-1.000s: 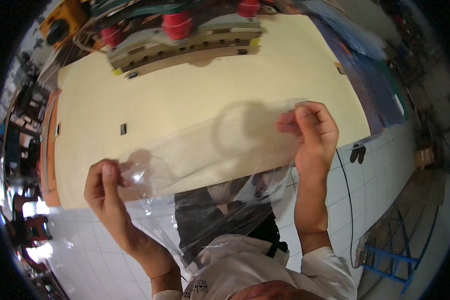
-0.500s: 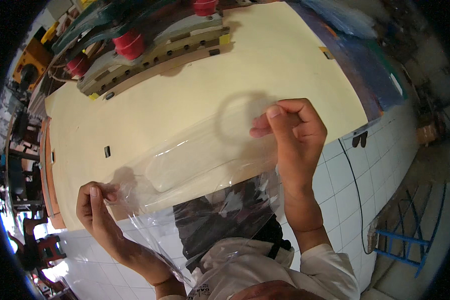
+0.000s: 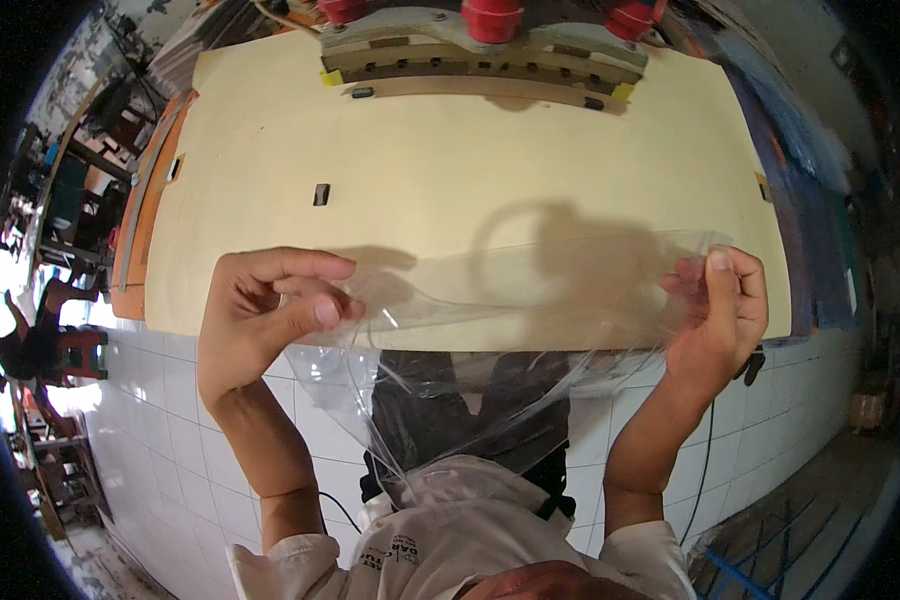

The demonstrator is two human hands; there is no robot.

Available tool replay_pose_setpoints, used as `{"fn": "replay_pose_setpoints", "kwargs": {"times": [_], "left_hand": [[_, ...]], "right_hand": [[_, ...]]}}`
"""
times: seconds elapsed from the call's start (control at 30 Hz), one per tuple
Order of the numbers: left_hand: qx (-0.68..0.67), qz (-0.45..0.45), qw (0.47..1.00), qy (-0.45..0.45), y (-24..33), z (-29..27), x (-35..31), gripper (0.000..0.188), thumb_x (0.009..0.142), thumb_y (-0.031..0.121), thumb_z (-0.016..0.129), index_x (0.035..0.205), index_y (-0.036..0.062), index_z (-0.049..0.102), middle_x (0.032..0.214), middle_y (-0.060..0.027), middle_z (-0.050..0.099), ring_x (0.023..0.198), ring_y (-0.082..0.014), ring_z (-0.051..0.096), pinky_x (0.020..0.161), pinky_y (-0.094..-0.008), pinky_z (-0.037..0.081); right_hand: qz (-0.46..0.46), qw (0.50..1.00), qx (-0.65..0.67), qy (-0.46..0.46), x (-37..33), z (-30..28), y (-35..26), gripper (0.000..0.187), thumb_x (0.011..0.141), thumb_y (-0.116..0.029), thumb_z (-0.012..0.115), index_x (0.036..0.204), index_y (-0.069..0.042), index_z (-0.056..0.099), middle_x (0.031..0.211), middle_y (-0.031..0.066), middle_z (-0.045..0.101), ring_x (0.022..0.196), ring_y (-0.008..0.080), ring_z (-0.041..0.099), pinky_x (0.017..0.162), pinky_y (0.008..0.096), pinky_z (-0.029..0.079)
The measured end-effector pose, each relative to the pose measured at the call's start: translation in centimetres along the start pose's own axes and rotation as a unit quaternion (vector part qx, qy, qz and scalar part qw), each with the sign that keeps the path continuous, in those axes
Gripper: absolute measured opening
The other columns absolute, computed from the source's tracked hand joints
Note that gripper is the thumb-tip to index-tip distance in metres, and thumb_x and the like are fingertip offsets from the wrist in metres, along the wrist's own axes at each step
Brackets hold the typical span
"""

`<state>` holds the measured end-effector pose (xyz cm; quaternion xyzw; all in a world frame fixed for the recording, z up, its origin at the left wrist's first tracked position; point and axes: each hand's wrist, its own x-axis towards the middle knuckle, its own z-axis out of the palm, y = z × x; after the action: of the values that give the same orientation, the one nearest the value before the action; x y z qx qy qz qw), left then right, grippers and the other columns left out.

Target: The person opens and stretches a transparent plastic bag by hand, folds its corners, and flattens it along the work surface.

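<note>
A clear plastic sheet (image 3: pixel 510 318) stretches between my two hands above the front edge of the cream work surface (image 3: pixel 450 160). Its lower part hangs in loose folds before my dark trousers, which show through. At the left end my left hand (image 3: pixel 260 310) pinches the sheet between the thumb and the fingers behind it, with the index finger reaching out above. My right hand (image 3: pixel 720 315) has the upper right corner between thumb and fingers, and some of its fingertips show through the film. I cannot tell whether the sheet is one layer or a bag.
A machine bar with red fittings (image 3: pixel 485 65) spans the far side of the surface. A small black block (image 3: pixel 321 194) lies left of centre. More clear plastic (image 3: pixel 790 120) lies at the far right. A blue metal frame (image 3: pixel 740 575) stands on the floor, and a person (image 3: pixel 35 320) sits at far left.
My view has swung, so the machine bar now sits level at the top. My left hand has risen toward the work surface, and the sheet's top edge runs more level.
</note>
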<state>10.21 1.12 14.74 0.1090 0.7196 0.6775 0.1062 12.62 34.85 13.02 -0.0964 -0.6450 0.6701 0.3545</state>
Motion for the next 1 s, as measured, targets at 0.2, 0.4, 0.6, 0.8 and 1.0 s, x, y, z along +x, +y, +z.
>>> {"fn": "replay_pose_setpoints", "kwargs": {"times": [0.2, 0.4, 0.6, 0.8, 1.0], "left_hand": [[-0.051, 0.029, 0.997, 0.058, -0.1, 0.3, 0.0, 0.016, 0.084, 0.005, 0.068, 0.093, -0.0079, 0.066, 0.082, -0.0121, 0.069, 0.073, -0.0193, 0.069, 0.071, -0.0287, 0.055], [-0.019, 0.048, 0.995, 0.088, -0.3, 0.8, 0.7, 0.019, 0.087, 0.010, 0.065, 0.092, -0.0074, 0.067, 0.079, -0.0117, 0.069, 0.069, -0.0173, 0.067, 0.069, -0.0265, 0.053], [0.009, 0.050, 0.994, 0.095, -0.5, 0.9, 1.2, 0.025, 0.089, 0.017, 0.064, 0.092, -0.0073, 0.066, 0.074, -0.0136, 0.069, 0.068, -0.0177, 0.066, 0.070, -0.0282, 0.052], [0.017, 0.062, 0.993, 0.098, -0.9, 0.9, 1.6, 0.031, 0.091, 0.024, 0.062, 0.092, -0.0065, 0.067, 0.073, -0.0136, 0.069, 0.065, -0.0165, 0.063, 0.071, -0.0288, 0.050], [0.021, 0.057, 0.993, 0.103, -0.7, 1.2, 1.6, 0.030, 0.092, 0.024, 0.061, 0.092, -0.0064, 0.067, 0.074, -0.0126, 0.069, 0.066, -0.0160, 0.064, 0.071, -0.0286, 0.050]], "right_hand": [[0.012, 0.999, 0.034, -0.029, 0.2, -1.3, 0.3, 0.010, 0.091, -0.009, 0.058, 0.090, 0.000, 0.056, 0.072, 0.0056, 0.058, 0.060, 0.0126, 0.058, 0.054, 0.0282, 0.054], [0.006, 0.999, 0.032, 0.000, -0.2, -1.0, 0.4, 0.010, 0.091, -0.009, 0.058, 0.090, 0.000, 0.057, 0.070, 0.0068, 0.060, 0.059, 0.0123, 0.058, 0.052, 0.0275, 0.052], [-0.065, 0.998, -0.019, -0.003, -0.1, -0.1, 0.4, 0.011, 0.092, -0.010, 0.056, 0.090, 0.001, 0.055, 0.066, 0.0073, 0.059, 0.055, 0.0127, 0.057, 0.051, 0.0279, 0.052], [-0.106, 0.993, -0.050, -0.020, 0.2, 0.0, 0.8, 0.013, 0.093, -0.011, 0.056, 0.091, 0.001, 0.054, 0.065, 0.0064, 0.057, 0.054, 0.0104, 0.055, 0.045, 0.0263, 0.051], [-0.091, 0.995, -0.030, -0.002, 0.4, 0.6, 1.1, 0.015, 0.093, -0.013, 0.057, 0.091, 0.002, 0.054, 0.064, 0.0051, 0.056, 0.052, 0.0094, 0.054, 0.043, 0.0250, 0.050]]}}
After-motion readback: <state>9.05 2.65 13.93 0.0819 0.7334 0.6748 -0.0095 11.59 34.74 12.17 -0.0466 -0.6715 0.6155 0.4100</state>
